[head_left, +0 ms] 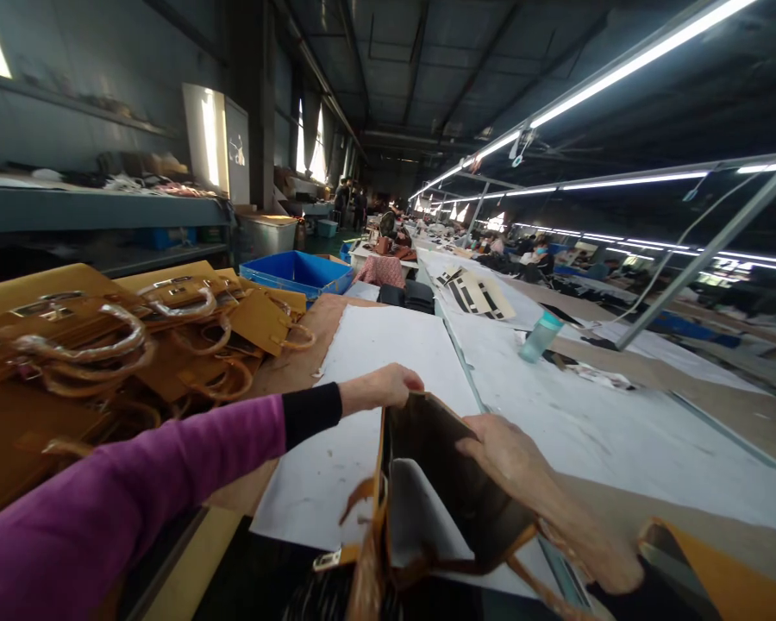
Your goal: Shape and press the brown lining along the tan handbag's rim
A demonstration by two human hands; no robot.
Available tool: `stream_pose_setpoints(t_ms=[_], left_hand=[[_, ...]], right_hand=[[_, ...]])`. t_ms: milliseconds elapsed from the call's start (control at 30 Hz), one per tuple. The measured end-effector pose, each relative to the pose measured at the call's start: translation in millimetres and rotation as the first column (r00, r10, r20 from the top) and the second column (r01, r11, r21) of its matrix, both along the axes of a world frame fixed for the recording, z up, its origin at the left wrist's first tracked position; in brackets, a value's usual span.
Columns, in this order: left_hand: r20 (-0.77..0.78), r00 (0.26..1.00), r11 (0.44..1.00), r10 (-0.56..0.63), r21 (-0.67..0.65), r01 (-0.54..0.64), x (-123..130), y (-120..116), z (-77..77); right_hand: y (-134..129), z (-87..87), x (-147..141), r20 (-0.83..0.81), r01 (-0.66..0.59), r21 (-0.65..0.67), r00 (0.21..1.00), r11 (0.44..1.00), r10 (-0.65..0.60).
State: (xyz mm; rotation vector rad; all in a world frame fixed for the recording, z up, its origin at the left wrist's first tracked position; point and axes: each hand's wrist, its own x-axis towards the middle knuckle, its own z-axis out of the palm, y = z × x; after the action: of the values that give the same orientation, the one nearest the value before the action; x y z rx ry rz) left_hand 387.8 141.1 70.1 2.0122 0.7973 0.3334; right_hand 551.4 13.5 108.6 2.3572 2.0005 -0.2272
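Note:
A tan handbag (384,509) stands upright with its mouth open, showing a dark lining and a white sheet (420,509) inside. My left hand (391,385) grips the far corner of its rim, fingers closed. On the right side wall, my right hand (501,444) is closed over the edge, with the thumb on the inner face. A metal clasp (327,561) and wrapped handles hang at the bag's near left side. White paper (388,341) covers the table beneath and beyond it.
Several tan handbags (181,293) with wrapped handles are piled at the left. Behind them is a blue bin (297,272). A teal bottle (541,336) stands on the right table. Part of another tan piece (717,569) shows at lower right. People sit far back.

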Motion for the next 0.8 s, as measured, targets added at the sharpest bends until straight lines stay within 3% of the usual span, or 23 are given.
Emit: stream_pose_setpoints(t_ms=[67,133,267,433,500,600,700,800], left_hand=[[-0.049,0.987,0.985,-0.152,0.075,0.156,4,10,5.5],[-0.12,0.966,0.948,-0.23,0.198,0.25,12,12,13.9],[-0.275,0.951,0.876,-0.14,0.414,0.248,34,0,26.2],[-0.338,0.935,0.777,-0.11,0.558,0.293,46,-20,21.7],[-0.35,0.929,0.754,-0.122,0.576,0.316,44,-23,18.6],[-0.35,0.929,0.751,-0.121,0.579,0.317,42,-26,17.7],[-0.353,0.929,0.761,-0.114,0.57,0.31,42,-29,20.3],[-0.355,0.931,0.765,-0.088,0.574,0.291,42,-31,22.2]], right_hand=[[-6,4.2,-1,0.029,-0.012,-0.039,1.0,0.999,0.013],[-11,5.0,1,0.043,-0.004,-0.055,0.999,0.999,0.006],[-20,-2.1,14,-0.004,0.04,-0.05,0.999,0.998,-0.04],[-27,-17.7,43,-0.132,0.027,0.012,0.991,1.0,-0.025],[-30,-23.0,49,-0.126,0.032,0.061,0.992,0.998,-0.024],[-30,-29.1,47,0.039,0.048,0.165,0.998,0.985,-0.055],[-25,-33.1,37,0.201,-0.002,0.256,0.978,0.967,-0.051],[-20,-34.7,28,0.253,-0.062,0.333,0.967,0.941,-0.026]])
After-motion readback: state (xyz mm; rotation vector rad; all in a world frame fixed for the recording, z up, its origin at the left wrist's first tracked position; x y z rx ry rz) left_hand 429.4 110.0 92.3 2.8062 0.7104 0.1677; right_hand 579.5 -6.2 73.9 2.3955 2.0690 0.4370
